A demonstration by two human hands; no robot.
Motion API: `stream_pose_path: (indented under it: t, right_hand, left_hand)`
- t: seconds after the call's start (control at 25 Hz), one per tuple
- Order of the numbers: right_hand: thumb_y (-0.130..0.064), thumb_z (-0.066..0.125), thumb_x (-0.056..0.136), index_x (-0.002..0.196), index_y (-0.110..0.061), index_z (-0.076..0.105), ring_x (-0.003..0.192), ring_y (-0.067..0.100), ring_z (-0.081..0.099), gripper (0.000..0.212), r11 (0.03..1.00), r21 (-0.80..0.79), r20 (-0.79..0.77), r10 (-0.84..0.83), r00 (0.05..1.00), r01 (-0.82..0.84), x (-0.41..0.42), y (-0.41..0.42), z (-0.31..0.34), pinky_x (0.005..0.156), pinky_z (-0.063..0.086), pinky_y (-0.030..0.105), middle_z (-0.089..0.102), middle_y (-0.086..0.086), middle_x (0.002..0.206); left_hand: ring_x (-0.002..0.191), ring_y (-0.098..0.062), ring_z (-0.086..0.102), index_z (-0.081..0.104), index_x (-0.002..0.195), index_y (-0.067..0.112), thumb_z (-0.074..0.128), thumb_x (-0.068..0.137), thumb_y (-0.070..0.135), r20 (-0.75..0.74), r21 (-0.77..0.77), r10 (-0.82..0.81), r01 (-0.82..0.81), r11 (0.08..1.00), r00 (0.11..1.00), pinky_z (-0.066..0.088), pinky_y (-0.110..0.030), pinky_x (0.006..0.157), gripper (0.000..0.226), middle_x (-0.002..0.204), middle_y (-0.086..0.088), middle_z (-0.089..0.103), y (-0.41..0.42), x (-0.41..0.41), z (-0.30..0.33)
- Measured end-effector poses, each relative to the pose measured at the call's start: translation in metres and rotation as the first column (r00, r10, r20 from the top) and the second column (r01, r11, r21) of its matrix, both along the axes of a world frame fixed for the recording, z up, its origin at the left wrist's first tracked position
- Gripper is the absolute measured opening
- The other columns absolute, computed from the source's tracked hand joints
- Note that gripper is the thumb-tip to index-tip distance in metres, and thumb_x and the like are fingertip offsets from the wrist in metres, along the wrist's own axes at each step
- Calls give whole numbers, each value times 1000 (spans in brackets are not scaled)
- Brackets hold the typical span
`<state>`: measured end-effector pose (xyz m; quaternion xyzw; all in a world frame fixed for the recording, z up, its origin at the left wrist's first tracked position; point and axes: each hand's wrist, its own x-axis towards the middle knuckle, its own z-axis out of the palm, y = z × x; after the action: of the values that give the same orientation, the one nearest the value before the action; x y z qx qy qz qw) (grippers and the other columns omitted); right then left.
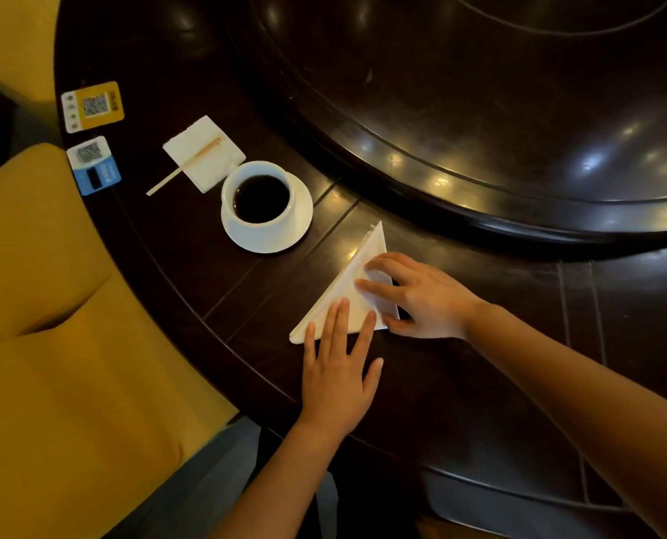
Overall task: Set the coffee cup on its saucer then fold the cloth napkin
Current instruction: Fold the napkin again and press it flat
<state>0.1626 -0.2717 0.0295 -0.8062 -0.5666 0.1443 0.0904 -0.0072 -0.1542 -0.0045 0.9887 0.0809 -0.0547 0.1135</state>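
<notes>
A white coffee cup (259, 196), full of dark coffee, stands on its white saucer (300, 223) left of centre on the dark table. To its lower right lies the white cloth napkin (357, 274), folded into a triangle. My left hand (337, 367) lies flat with its fingers spread, and the fingertips press the napkin's near edge. My right hand (421, 297) rests palm down on the napkin's right side, fingers spread, thumb at the lower right corner. Neither hand grips anything.
A small white paper napkin (203, 149) with a wooden stirrer (184, 167) across it lies behind the cup. Two QR code cards (92, 107) (94, 165) sit at the table's left edge. A large dark turntable (518, 110) fills the far side. A yellow seat (51, 324) is at left.
</notes>
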Motion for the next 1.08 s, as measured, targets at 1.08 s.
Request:
stream_pose_path:
  t: [1.08]
  right_hand:
    - [-34,60,84,136,-15,43,124,30,42,58,992,-66,159,-94,983,106,12,44,16,100,37,41,48,15,133]
  left_hand:
    - [136,-26,33,46,136,17,37,88,45,42,21,15,-16,1000,999,23,-48,106,56,143,-14,43,42,31,19]
